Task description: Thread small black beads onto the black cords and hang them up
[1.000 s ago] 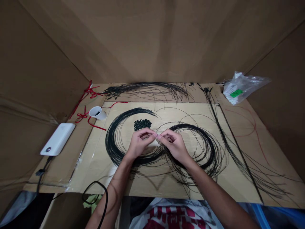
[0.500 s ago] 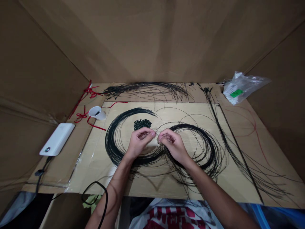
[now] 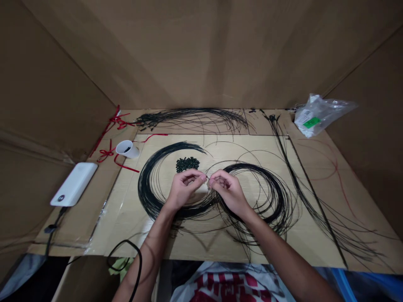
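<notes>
My left hand is closed in a pinch, thumb against forefinger, over the middle of the board. What its fingertips hold is too small to make out. Close by, my right hand pinches a thin black wire, and the two sets of fingertips almost meet. A pile of small black beads or fittings lies just beyond my left hand. Around that pile curves a thick open bundle of black wires. Under and beside my right hand lies a looser coil of black wires.
At left stand a white power bank with a cable and a tilted white cup with dark bits. Red ribbons lie near them. More wire bundles lie along the back and right. A plastic bag sits back right.
Both hands keep nearly the same pinched pose, fingertips together. The view has shifted very slightly; nothing on the board has visibly moved.
</notes>
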`<state>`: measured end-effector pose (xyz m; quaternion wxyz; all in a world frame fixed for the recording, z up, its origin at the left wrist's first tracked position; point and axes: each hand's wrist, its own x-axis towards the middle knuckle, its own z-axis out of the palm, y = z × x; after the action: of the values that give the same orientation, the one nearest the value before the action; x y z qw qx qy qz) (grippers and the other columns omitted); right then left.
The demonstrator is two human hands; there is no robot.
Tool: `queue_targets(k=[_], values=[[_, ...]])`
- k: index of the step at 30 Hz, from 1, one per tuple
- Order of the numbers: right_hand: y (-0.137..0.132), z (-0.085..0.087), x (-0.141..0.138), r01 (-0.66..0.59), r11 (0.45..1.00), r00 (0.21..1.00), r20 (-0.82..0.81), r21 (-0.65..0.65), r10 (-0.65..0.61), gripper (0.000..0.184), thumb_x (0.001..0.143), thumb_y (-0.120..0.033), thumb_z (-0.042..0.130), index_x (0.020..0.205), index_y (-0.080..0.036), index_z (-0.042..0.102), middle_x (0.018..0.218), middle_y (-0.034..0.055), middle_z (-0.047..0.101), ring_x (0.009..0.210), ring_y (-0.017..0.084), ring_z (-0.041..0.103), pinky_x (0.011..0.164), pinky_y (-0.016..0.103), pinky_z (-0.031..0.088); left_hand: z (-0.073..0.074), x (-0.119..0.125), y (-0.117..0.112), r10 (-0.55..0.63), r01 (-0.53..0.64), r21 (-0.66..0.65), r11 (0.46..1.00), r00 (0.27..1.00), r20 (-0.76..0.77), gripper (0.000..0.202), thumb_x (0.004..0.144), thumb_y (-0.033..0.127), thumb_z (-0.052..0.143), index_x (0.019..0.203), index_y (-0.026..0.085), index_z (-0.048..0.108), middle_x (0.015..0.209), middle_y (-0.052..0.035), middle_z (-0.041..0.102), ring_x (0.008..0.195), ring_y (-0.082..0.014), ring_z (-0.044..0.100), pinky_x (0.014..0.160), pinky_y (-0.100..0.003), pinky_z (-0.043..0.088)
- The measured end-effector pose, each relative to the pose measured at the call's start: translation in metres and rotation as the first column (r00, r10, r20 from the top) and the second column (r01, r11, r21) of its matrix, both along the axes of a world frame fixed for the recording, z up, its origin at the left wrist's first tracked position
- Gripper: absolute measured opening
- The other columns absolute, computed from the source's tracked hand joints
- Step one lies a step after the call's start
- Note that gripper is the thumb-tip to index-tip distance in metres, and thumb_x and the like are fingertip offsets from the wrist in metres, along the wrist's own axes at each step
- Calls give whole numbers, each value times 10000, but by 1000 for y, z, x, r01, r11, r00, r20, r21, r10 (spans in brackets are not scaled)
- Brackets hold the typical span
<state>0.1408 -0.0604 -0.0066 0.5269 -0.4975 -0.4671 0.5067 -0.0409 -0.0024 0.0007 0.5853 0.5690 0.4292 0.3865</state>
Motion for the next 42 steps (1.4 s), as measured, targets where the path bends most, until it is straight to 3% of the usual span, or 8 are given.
queue_targets(k=[4, 12, 18, 22, 26, 31, 39, 42], values=[[-1, 1, 0, 10, 1000, 1000, 11, -3, -10, 129, 937, -318, 688, 867, -210, 695, 783, 4, 660, 694, 161, 558, 662, 286, 425, 1, -1, 0, 10, -10, 12, 1000, 1000, -6, 314, 869, 483, 839, 889, 170, 821, 906, -83, 809, 854, -202, 725, 812, -297, 578], [-1, 0, -1, 1, 1000, 999, 35, 10, -1, 144, 948, -320, 678, 854, -212, 672, 741, -14, 601, 644, 147, 496, 615, 277, 384, -1, 2, -1, -28, 30, 56, 998, 999, -27, 229, 789, 374, 898, 846, 169, 816, 846, -58, 785, 771, -171, 671, 734, -272, 541], [-2, 3, 0, -23, 992, 965, 262, 125, -10, 159, 965, -259, 648, 812, -223, 627, 637, -56, 448, 565, 132, 386, 560, 285, 313, -1, 1, -1, -45, 60, 146, 987, 994, -103, 190, 832, 354, 839, 845, 167, 810, 780, -46, 744, 727, -162, 629, 699, -267, 518], [-1, 3, 1, -74, 976, 923, 384, 204, -10, 168, 1003, -265, 609, 842, -226, 632, 665, -43, 483, 572, 139, 402, 576, 299, 327, -5, -2, 0, -80, 111, 208, 972, 985, -152, 174, 883, 344, 796, 892, 170, 800, 795, -40, 728, 732, -159, 619, 704, -265, 518], [0, 4, 3, -132, 959, 886, 464, 252, 0, 182, 1033, -242, 559, 858, -230, 610, 765, -3, 563, 655, 163, 489, 636, 317, 372, -5, -7, 3, -102, 204, 366, 908, 955, -279, 153, 944, 311, 748, 1025, 200, 814, 892, -64, 760, 782, -179, 646, 730, -287, 519], [0, 2, 3, -150, 950, 846, 533, 273, -20, 184, 1057, -211, 523, 888, -233, 593, 816, 18, 590, 725, 188, 536, 692, 332, 393, -4, -11, 6, -94, 310, 530, 789, 914, -395, 128, 1003, 290, 691, 984, 220, 796, 863, -68, 768, 794, -197, 653, 794, -336, 513], [-3, -1, -2, -41, 949, 846, 516, 313, -134, 157, 1070, -212, 548, 931, -230, 620, 804, 16, 611, 706, 185, 544, 682, 331, 405, -9, -6, -2, 75, 254, 645, 721, 896, -437, 86, 989, 234, 695, 985, 240, 781, 927, -92, 814, 837, -234, 693, 849, -384, 527], [-6, 0, -6, 6, 945, 850, 497, 328, -177, 145, 1071, -210, 548, 961, -226, 642, 814, 19, 624, 702, 182, 553, 684, 327, 427, -9, 0, -7, 151, 226, 712, 665, 892, -425, 93, 990, 189, 689, 1005, 232, 769, 913, -81, 811, 830, -224, 699, 851, -369, 539]])
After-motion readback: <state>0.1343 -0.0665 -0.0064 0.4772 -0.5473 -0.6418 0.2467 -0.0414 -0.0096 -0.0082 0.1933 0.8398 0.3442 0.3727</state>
